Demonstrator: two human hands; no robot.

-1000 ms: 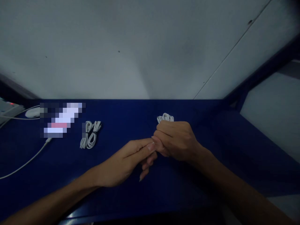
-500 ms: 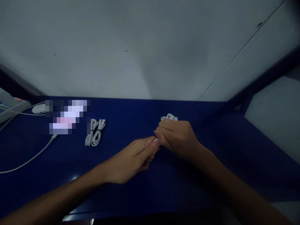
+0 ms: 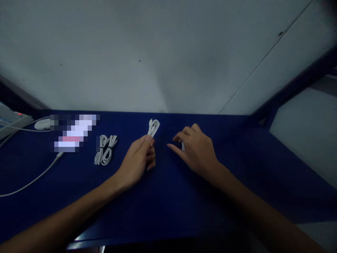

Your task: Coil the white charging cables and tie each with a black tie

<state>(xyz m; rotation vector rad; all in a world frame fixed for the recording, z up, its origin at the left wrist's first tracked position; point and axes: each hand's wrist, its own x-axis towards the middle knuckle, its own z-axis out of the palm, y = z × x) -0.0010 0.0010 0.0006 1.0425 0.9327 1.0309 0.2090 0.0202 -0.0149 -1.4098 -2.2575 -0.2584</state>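
My left hand (image 3: 139, 158) is closed around a coiled white cable (image 3: 154, 128), and the loops and a plug end stick out above my thumb. To its right, my right hand (image 3: 196, 146) hovers low over the blue table with thumb and fingers apart. A sliver of another white cable bundle (image 3: 183, 146) shows between that thumb and the fingers; the rest of it is hidden behind the hand. On the left, two coiled white cables (image 3: 105, 150) lie side by side, each tied with a black band.
A lit, pixelated device (image 3: 76, 133) lies at the left with a white cord (image 3: 46, 172) plugged into it. Behind it are a white mouse-shaped object (image 3: 42, 124) and a white box with a red light (image 3: 15, 121). A pale wall (image 3: 126, 77) borders the blue table (image 3: 147, 203) at the back.
My hands have come apart. The left one has moved left and turned upward with the coiled cable, while the right one has opened over the bundle on the table.
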